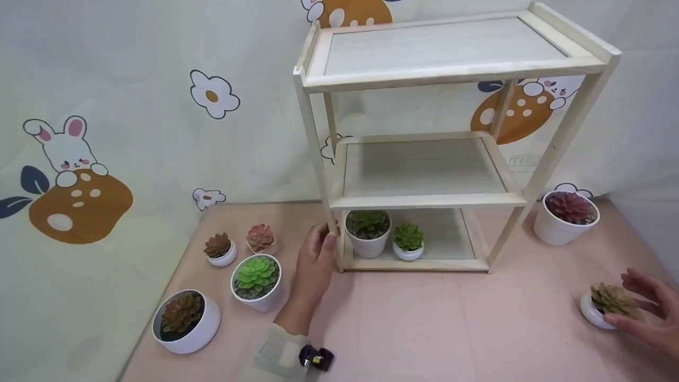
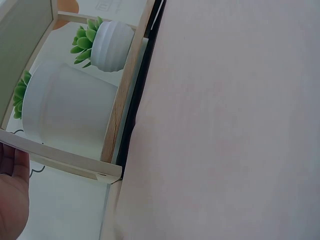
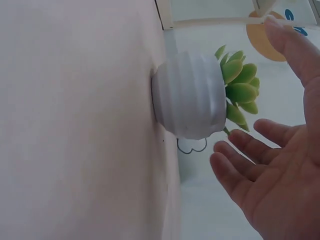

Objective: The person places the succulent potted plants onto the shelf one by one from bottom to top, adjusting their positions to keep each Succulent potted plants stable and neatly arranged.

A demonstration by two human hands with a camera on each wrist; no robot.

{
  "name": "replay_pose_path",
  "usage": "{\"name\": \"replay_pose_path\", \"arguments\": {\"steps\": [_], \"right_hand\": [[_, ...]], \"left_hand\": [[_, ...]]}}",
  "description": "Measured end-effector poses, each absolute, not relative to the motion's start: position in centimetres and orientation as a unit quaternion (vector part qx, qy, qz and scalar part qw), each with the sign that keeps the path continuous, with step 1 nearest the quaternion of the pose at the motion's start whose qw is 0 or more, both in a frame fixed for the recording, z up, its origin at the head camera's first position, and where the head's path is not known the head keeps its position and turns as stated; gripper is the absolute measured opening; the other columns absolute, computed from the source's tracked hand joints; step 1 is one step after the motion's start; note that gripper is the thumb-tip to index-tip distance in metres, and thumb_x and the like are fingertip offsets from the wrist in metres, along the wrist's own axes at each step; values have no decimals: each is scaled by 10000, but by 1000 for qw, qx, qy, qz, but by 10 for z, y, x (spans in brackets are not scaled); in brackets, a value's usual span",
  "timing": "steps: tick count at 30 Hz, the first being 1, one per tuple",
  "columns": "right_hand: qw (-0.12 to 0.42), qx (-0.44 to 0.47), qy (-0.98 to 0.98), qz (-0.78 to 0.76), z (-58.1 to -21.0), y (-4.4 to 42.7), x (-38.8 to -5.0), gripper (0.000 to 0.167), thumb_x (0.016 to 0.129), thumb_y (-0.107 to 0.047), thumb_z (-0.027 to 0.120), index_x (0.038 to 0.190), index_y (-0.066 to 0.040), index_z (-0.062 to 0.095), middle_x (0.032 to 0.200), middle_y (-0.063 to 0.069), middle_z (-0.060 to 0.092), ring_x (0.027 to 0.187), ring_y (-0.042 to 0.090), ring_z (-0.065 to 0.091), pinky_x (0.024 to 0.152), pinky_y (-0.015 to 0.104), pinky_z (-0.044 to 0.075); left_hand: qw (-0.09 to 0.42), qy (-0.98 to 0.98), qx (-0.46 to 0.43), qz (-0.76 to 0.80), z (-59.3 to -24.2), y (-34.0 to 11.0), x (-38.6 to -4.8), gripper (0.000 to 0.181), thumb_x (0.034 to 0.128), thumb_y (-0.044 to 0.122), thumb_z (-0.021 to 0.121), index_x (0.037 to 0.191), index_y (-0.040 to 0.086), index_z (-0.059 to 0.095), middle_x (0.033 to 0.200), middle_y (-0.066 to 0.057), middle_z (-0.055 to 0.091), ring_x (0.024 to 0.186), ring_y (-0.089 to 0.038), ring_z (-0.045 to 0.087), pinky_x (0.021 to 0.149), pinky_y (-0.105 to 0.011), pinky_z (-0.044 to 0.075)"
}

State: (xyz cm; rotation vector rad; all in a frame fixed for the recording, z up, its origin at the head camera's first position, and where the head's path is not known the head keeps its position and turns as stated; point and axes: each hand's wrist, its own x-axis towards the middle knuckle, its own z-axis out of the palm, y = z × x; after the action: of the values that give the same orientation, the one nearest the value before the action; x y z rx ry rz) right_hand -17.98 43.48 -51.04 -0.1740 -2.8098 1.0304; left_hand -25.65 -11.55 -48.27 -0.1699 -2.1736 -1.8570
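A three-tier wooden shelf (image 1: 424, 201) stands on the table. My left hand (image 1: 315, 260) holds its left front post low down; in the left wrist view that hand (image 2: 14, 192) shows only partly, at the post. On the bottom tier are a larger potted green succulent (image 1: 370, 246) and a small one (image 1: 408, 244) in a ribbed white pot. At the right, my right hand (image 1: 650, 310) is beside a small potted succulent (image 1: 597, 310) with yellow-green leaves. In the right wrist view, the fingers and thumb are spread around the leaves, and the ribbed pot (image 3: 190, 95) sits on the table.
Left of the shelf stand a bright green succulent (image 1: 258, 289), a brown one in a wide pot (image 1: 193, 329), a small brown one (image 1: 221, 252) and a small pink one (image 1: 261, 239). A dark red succulent (image 1: 565, 225) stands right of the shelf. A printed backdrop (image 1: 132, 79) hangs behind.
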Motion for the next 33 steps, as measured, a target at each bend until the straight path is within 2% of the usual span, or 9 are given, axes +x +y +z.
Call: {"name": "replay_pose_path", "arguments": {"steps": [2, 7, 9, 12, 13, 15, 18, 20, 33], "right_hand": [[56, -51, -936, 343, -514, 437, -181, 1039, 926, -300, 804, 1597, 111, 125, 1487, 456, 315, 1295, 552, 329, 1074, 7, 305], [40, -51, -938, 341, -525, 444, -182, 1036, 906, -306, 824, 1582, 122, 165, 1446, 444, 351, 1183, 241, 467, 1141, 363, 450], [45, -52, -939, 337, -528, 446, -183, 1020, 887, -302, 843, 1562, 130, 212, 1419, 433, 377, 1073, -19, 430, 932, 112, 464], [46, -54, -939, 337, -530, 447, -182, 1010, 866, -298, 862, 1537, 141, 248, 1417, 433, 369, 984, -203, 291, 784, 30, 418], [47, -57, -940, 333, -530, 447, -182, 1009, 852, -301, 874, 1528, 140, 268, 1421, 425, 377, 973, -199, 290, 673, 3, 354], [33, -61, -939, 336, -529, 445, -182, 1022, 862, -313, 863, 1528, 152, 242, 1443, 442, 336, 1095, -25, 455, 878, 103, 483], [10, -70, -937, 343, -527, 443, -183, 1037, 874, -315, 851, 1526, 169, 206, 1455, 454, 304, 1241, 469, 451, 1093, 509, 478], [-6, -74, -936, 345, -525, 443, -184, 1047, 881, -324, 842, 1521, 182, 185, 1450, 461, 291, 1255, 617, 362, 1025, 746, 376], [-29, -95, -945, 312, -521, 444, -187, 994, 835, -413, 869, 1427, 173, 326, 1339, 429, 452, 1142, 513, 509, 949, 546, 505]], "left_hand": [[136, -750, -59, -645, -483, -115, -257, 395, 1092, 274, 533, 1393, 20, 559, 1356, -199, 628, 1363, -297, 559, 1184, -487, 447], [131, -748, -57, -648, -483, -115, -257, 431, 1091, 299, 528, 1423, 24, 543, 1386, -167, 620, 1397, -292, 535, 1200, -483, 431], [132, -748, -57, -647, -483, -115, -257, 430, 1091, 301, 528, 1424, 28, 544, 1398, -186, 614, 1402, -298, 532, 1205, -487, 425], [133, -750, -57, -646, -483, -115, -257, 422, 1090, 303, 532, 1420, 40, 551, 1411, -206, 606, 1408, -306, 530, 1206, -490, 423], [133, -750, -56, -645, -483, -115, -257, 421, 1089, 307, 532, 1418, 45, 553, 1414, -208, 605, 1410, -306, 529, 1207, -490, 422], [132, -752, -54, -644, -483, -115, -256, 422, 1088, 320, 532, 1415, 54, 556, 1411, -199, 609, 1409, -308, 531, 1204, -490, 425], [131, -752, -52, -644, -483, -116, -256, 424, 1087, 333, 533, 1414, 64, 557, 1409, -200, 609, 1404, -309, 535, 1200, -493, 430], [131, -751, -52, -645, -483, -116, -256, 422, 1087, 330, 534, 1410, 60, 559, 1407, -215, 606, 1399, -314, 539, 1197, -496, 433], [137, -751, -58, -643, -483, -115, -257, 398, 1089, 288, 533, 1388, 27, 562, 1366, -220, 618, 1366, -300, 558, 1183, -490, 448]]}}
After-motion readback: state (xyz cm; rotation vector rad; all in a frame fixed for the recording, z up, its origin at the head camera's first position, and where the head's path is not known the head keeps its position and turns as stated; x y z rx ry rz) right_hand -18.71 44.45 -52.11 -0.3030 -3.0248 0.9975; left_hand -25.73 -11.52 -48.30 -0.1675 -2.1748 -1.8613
